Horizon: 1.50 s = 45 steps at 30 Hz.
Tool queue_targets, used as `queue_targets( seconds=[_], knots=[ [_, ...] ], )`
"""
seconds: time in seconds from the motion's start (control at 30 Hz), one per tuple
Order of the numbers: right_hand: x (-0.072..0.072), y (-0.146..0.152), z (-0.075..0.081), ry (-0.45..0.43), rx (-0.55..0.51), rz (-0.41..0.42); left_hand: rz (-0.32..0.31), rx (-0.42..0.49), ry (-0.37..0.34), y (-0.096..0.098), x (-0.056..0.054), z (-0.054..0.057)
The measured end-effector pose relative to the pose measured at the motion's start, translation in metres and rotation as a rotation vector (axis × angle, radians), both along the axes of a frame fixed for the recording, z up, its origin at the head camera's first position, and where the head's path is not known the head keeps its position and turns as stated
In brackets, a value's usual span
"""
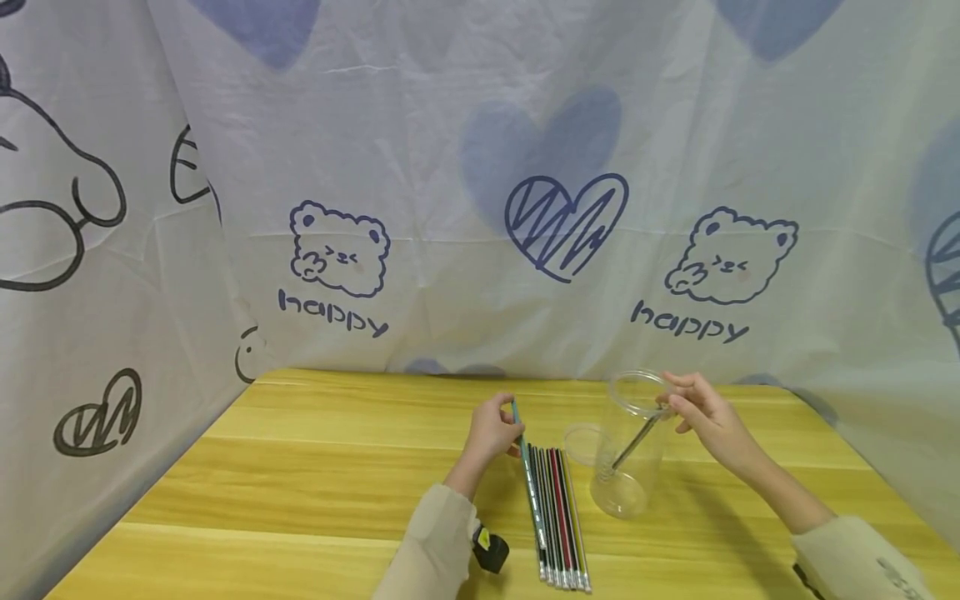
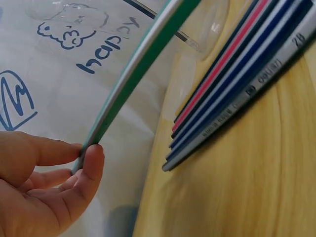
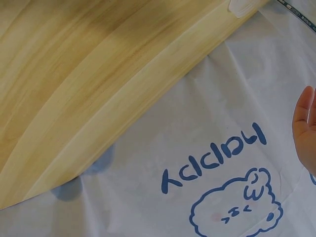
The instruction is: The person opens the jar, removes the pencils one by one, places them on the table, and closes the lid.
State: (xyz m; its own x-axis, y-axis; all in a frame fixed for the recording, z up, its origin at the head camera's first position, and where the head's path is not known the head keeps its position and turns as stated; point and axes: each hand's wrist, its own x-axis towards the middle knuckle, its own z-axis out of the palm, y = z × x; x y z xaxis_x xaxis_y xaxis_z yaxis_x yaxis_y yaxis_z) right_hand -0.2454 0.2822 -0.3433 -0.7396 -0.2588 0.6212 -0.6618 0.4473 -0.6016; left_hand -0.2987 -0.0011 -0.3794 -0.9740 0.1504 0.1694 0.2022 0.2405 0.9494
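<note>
My left hand pinches the far end of a green pencil between thumb and fingers. That end is raised beside a row of several pencils, which lie side by side with their eraser ends toward me. To the right, a clear plastic jar stands upright and uncovered. My right hand is at its rim, fingertips pinching the upper end of a dark pencil, which slants down and left inside the jar. In the right wrist view only part of that hand shows at the right edge.
A clear round lid lies on the wooden table, just left of and behind the jar. White cloth printed with hearts and bears hangs along the table's back edge and left side.
</note>
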Motion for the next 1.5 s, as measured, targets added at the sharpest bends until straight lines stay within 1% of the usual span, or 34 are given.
queue_targets(
  seconds=[0.2, 0.37, 0.6, 0.7, 0.8, 1.0, 1.3, 1.5],
  knots=[
    [0.0, 0.001, 0.0, 0.007, 0.002, 0.005, -0.014, -0.048, -0.058, 0.0, 0.0, -0.006],
    [0.0, 0.001, 0.0, 0.005, -0.002, 0.01, -0.025, -0.08, -0.082, 0.0, 0.0, -0.01],
    [0.001, 0.001, 0.0, 0.011, 0.0, 0.007, -0.035, -0.125, -0.092, 0.003, -0.001, -0.016],
    [0.001, 0.001, 0.0, 0.014, 0.001, 0.006, -0.023, -0.141, -0.113, 0.004, 0.0, -0.016],
    [0.001, 0.001, 0.0, 0.014, 0.003, 0.004, -0.01, -0.183, -0.121, 0.004, 0.0, -0.016],
    [0.001, 0.001, -0.001, 0.009, 0.004, -0.002, -0.015, -0.249, -0.098, 0.004, -0.001, -0.019],
    [0.001, 0.0, 0.001, 0.003, -0.002, -0.009, -0.024, -0.285, -0.11, 0.006, -0.003, -0.022],
    [0.001, 0.001, 0.001, -0.001, 0.002, -0.015, -0.018, -0.272, -0.146, 0.008, -0.002, -0.021]
  ],
)
